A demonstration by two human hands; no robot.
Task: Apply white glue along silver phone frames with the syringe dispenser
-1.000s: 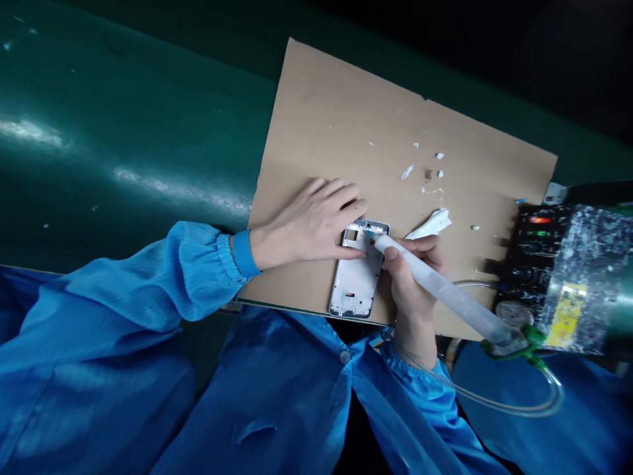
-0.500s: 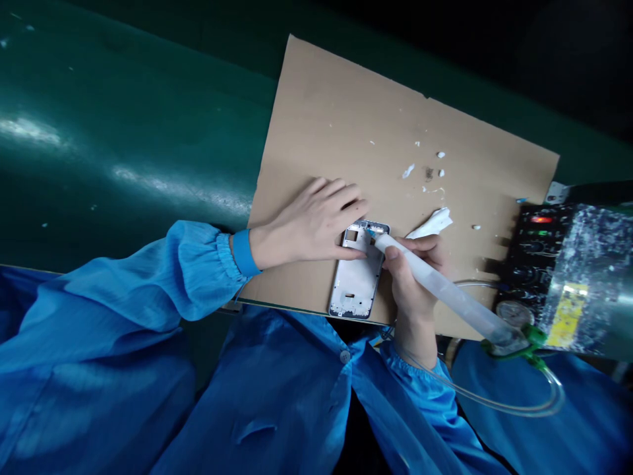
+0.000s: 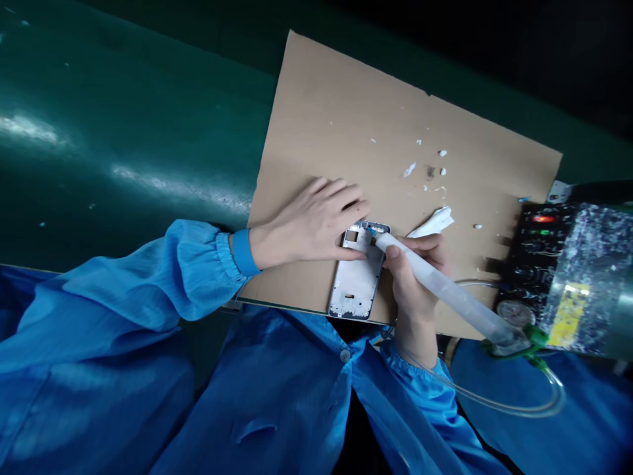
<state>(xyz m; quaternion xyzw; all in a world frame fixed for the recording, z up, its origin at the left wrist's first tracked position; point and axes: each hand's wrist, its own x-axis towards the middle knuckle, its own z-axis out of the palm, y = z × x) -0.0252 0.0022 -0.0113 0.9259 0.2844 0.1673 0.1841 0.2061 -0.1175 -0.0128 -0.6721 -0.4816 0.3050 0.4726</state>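
Observation:
A phone frame [image 3: 355,284], pale inside with a dark rim and small cutouts, lies flat near the cardboard's front edge. My left hand [image 3: 319,224] steadies its top left part, the thumb across the inner face and the bent fingers at the upper edge. In my right hand [image 3: 415,270] is a long translucent dispensing syringe [image 3: 445,290], slanting down to the left. Its blue needle tip is at the frame's top end, close to the inner edge; whether it touches cannot be made out. A green cap [image 3: 534,340] with a clear hose closes the syringe's rear.
Beyond my right hand lies a crumpled white tissue [image 3: 432,224], with white scraps [image 3: 409,169] scattered farther back. A stained dispenser box [image 3: 568,277] with lit indicators and a gauge stands at right. The cardboard sheet [image 3: 316,119] rests on a green table [image 3: 163,119].
The syringe's needle tip has shifted slightly to the right along the phone frame's top end. My left hand and the phone frame have stayed in place.

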